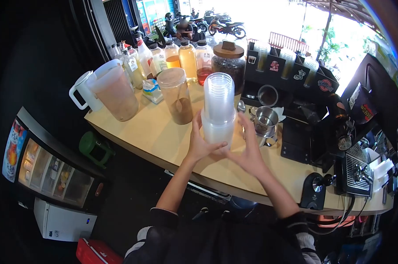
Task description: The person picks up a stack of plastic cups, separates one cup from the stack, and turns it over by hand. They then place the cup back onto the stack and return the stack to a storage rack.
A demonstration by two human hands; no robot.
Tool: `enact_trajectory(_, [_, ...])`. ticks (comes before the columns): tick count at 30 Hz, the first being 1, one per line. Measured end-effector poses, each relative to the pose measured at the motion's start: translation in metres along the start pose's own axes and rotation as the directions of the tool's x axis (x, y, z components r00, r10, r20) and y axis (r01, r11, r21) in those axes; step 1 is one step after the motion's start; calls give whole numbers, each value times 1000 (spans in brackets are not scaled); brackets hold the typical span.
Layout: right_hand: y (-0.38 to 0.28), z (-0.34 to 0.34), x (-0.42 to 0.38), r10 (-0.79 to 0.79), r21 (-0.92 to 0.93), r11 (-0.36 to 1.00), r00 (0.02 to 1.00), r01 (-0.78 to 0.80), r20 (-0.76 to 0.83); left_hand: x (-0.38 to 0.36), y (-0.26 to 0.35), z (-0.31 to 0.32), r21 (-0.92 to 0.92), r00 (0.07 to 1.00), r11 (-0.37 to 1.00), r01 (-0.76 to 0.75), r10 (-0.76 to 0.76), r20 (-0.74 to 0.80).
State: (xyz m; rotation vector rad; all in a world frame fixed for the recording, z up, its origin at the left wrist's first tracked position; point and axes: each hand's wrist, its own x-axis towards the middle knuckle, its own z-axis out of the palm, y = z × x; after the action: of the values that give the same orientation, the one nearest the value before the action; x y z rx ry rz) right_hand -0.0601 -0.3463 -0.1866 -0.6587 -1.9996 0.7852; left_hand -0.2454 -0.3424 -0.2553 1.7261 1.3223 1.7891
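A tall stack of clear plastic cups [219,99] stands upright at the middle of the wooden counter, with a wider, cloudier lower part [219,131]. My left hand [203,143] is wrapped round its left side, thumb across the front. On the right side my right hand [251,152] curves round the lower part, its thumb meeting the left thumb in front. The far fingertips are partly hidden. Left of the stack stands a lidded plastic jar [175,94] with brown powder. Close on the right are a metal cup [266,119] and a spoon [241,106].
Syrup bottles [188,61], a jar of dark beans [229,66] and a pitcher [113,90] line the counter's [146,127] back and left. A black cup holder [291,72] stands behind. At right are an espresso machine [357,167] and a tamper [326,179].
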Motion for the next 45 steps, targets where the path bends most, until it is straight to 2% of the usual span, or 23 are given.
enact_trajectory(1, [6,7,14,5,-12,1000,999,-5,-52,5,3,1,-41,999,998,-41,40,-21])
enact_trajectory(3, [13,16,36,13,-26,1000,995,-16,-102,13,3,1,-61,1000,998,10,-9,19])
enact_trajectory(5, [16,22,51,16,138,990,999,-10,-46,14,8,-3,-77,997,995,56,-51,56])
enact_trajectory(8, [10,17,60,49,132,990,998,-53,34,16,11,-7,-71,994,995,72,-65,93])
enact_trajectory(12, [4,17,64,36,112,993,999,-39,32,18,12,-10,-93,993,993,70,-60,99])
enact_trajectory(17, [-1,17,68,70,-63,996,997,-69,15,20,4,-12,-142,990,986,92,-76,118])
enact_trajectory(22, [-4,15,73,68,-39,997,997,-68,-21,20,7,-13,-141,977,976,167,-144,159])
enact_trajectory(24, [-6,12,77,49,-56,997,998,-51,-37,20,5,-13,-136,980,981,141,-119,157])
enact_trajectory(27, [-22,7,84,72,-2,997,997,-72,-7,18,-2,-14,-98,981,987,124,-107,161])
enact_trajectory(31, [-31,-3,100,29,67,997,996,-24,-79,21,1,-16,-51,978,993,110,-99,182])
enact_trajectory(34, [-35,-19,111,-4,106,994,993,17,-119,27,-5,-16,-101,985,991,88,-71,155])
enact_trajectory(36, [-47,-33,111,79,239,970,991,-51,-109,32,-5,-17,-108,983,988,109,-91,163])
enact_trajectory(38, [-52,-49,103,98,243,967,990,-71,-102,34,-6,-18,-115,979,985,127,-106,172])
enact_trajectory(40, [-57,-62,88,183,341,926,983,-162,-31,31,-3,-18,20,995,996,-83,84,-50])
enact_trajectory(42, [-49,-76,73,167,345,927,986,-148,-25,30,7,-16,-45,984,986,-158,153,-93])
enact_trajectory(44, [-38,-88,55,188,478,848,973,-231,138,29,33,-10,-62,917,963,-262,228,-326])
enact_trajectory(45, [-38,-94,44,213,499,821,959,-279,186,30,44,-5,-80,897,946,-314,267,-353])
